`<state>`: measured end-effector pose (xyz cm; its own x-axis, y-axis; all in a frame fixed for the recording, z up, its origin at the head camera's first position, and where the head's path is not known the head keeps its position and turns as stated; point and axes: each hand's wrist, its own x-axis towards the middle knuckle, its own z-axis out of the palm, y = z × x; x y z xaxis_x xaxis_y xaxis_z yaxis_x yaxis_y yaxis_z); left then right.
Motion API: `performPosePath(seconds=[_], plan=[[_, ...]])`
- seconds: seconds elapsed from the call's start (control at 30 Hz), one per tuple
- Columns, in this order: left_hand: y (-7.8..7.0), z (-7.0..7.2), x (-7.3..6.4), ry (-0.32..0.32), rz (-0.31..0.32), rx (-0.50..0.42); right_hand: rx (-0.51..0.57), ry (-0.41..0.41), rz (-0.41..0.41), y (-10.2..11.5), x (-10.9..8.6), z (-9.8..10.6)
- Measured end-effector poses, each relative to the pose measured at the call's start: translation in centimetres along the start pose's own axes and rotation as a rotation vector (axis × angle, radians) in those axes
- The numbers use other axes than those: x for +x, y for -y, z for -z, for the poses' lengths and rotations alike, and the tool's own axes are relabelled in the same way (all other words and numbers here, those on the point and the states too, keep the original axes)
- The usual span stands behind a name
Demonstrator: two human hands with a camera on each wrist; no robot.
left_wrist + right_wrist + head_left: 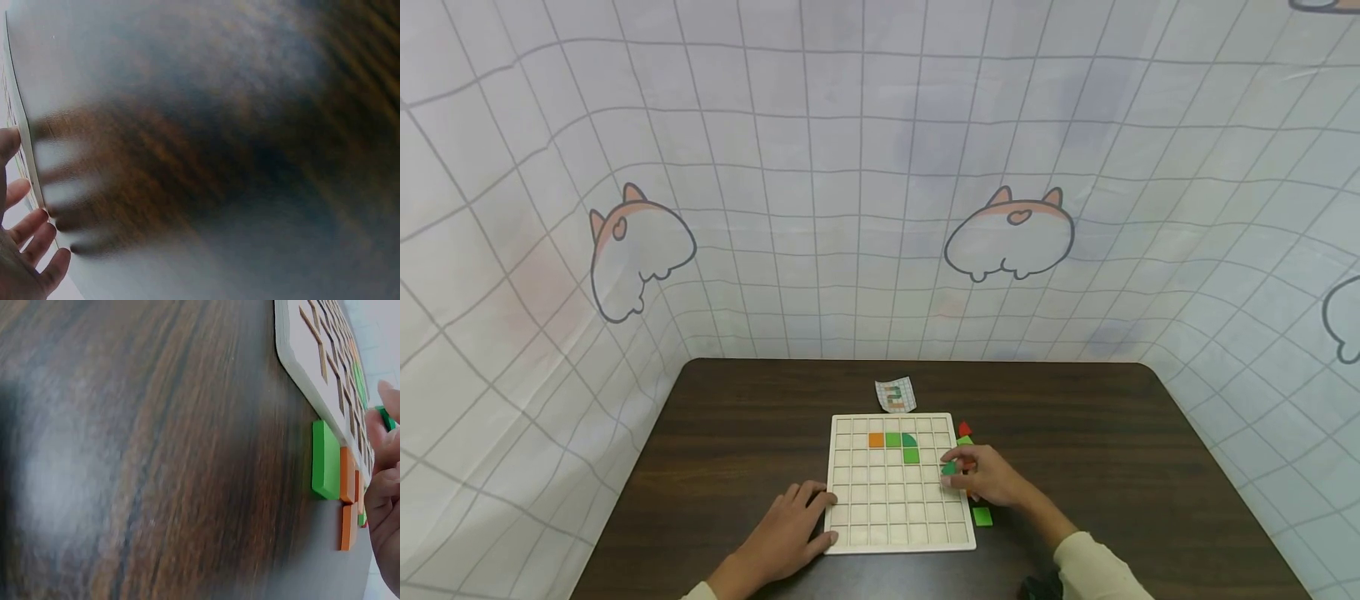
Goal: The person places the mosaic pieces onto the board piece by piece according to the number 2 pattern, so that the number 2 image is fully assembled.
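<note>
A pale wooden grid board [859, 510] lies on the dark table. In its upper rows sit an orange square tile [876, 440], two light green square tiles [892, 439] and a dark green quarter-round tile [909, 439]. My right hand [988, 477] pinches a small dark green piece [948, 469] between thumb and fingers, over the board's right side; the fingers partly cover its shape. At the board's left edge, my left hand [790, 529] rests with thumb and fingers spread. In the left wrist view its fingertips [39, 215] are right at the board's edge.
Loose tiles lie along the board's right side: a light green square [982, 517], a red piece [964, 428], and orange blocks [347, 475] partly behind the right hand. A small pattern card [896, 395] lies beyond the far edge. A grid-print curtain [850, 208] surrounds the table.
</note>
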<state>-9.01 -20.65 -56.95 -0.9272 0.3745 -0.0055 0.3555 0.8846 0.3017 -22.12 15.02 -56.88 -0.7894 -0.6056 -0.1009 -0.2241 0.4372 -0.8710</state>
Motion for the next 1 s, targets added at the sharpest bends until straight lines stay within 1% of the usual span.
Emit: performPosePath(seconds=[0.17,0.33,0.43,0.6,1.0], plan=[[0.0,0.1,-0.1,-0.002,-0.009,-0.012,-0.004,-0.021,-0.001,0.5,0.2,-0.3],[0.1,0.1,-0.1,-0.008,-0.012,-0.016,-0.066,-0.087,-0.028,1.0,0.7,-0.6],[0.1,0.0,-0.1,-0.005,-0.008,-0.01,-0.096,-0.109,-0.035,1.2,1.0,-0.9],[0.1,0.0,-0.1,-0.004,-0.009,-0.009,-0.086,-0.098,-0.037,1.1,1.6,-1.5],[0.1,0.1,-0.1,-0.006,-0.015,0.001,-0.07,-0.101,0.018,1.6,2.2,-2.6]])
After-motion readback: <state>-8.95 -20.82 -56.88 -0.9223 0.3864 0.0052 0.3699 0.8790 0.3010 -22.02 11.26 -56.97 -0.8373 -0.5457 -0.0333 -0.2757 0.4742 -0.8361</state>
